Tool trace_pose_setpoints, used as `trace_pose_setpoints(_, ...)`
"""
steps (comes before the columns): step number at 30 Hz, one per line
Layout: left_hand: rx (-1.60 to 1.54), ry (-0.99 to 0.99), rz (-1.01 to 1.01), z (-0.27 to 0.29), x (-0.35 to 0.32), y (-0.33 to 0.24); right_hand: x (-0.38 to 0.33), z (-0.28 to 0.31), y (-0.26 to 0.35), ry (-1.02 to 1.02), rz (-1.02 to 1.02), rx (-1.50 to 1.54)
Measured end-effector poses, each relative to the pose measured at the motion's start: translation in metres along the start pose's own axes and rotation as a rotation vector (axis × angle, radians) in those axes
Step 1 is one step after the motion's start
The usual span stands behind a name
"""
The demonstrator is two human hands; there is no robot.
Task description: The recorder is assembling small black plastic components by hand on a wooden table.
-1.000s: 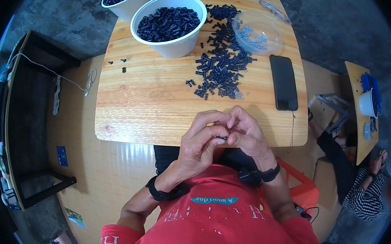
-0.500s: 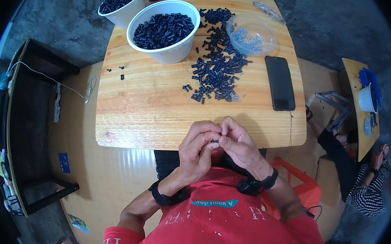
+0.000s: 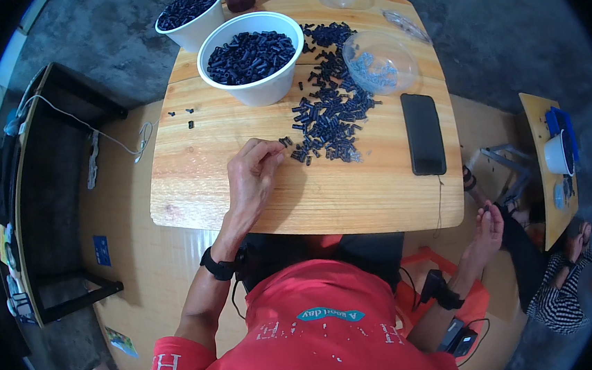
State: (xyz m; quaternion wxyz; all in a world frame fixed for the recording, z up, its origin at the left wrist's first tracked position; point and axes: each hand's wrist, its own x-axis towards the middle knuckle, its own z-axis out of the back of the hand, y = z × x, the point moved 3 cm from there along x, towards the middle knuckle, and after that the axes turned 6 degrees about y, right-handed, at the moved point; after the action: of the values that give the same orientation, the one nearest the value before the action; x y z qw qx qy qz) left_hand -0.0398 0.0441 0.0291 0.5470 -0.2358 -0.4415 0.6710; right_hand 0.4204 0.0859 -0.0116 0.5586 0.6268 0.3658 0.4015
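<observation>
My left hand (image 3: 254,178) reaches over the wooden table (image 3: 352,194), its fingertips pinched together just short of a heap of small dark plastic pieces (image 3: 329,116). Whether a piece sits between the fingers is too small to tell. My right hand (image 3: 488,229) hangs off the table's right edge with its fingers loosely apart and nothing visible in it. A large white bowl (image 3: 252,56) full of the same dark pieces stands behind the heap. A second white bowl (image 3: 190,14) of them sits at the far left corner.
A clear plastic bowl (image 3: 379,61) with pale blue bits sits right of the heap, and a black phone (image 3: 423,133) lies near the right edge. Another person (image 3: 562,296) sits at lower right beside a small table (image 3: 551,158). A dark bench (image 3: 47,197) stands left.
My hands were joined together at the near table edge; they have parted. The left hand has moved forward to the heap and the right has dropped off to the right side.
</observation>
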Motion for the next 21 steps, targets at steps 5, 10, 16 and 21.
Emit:
trace_pose_setpoints(5, 0.049, -0.013, -0.009, -0.013, 0.010, 0.004, 0.022, 0.033, -0.089, -0.003, -0.172, -0.066)
trace_pose_setpoints(10, 0.107, -0.018, -0.136, -0.025, 0.023, -0.008, 0.028, 0.014, -0.106, 0.055, -0.262, -0.044)
trace_pose_setpoints(16, 0.289, -0.053, -0.273, -0.044, 0.032, -0.017, 0.025, 0.001, -0.059, -0.136, -0.042, -0.232)
trace_pose_setpoints(21, 0.407, -0.016, -0.245, -0.057, 0.041, -0.016, 0.002, -0.027, 0.012, -0.132, 0.184, -0.395)
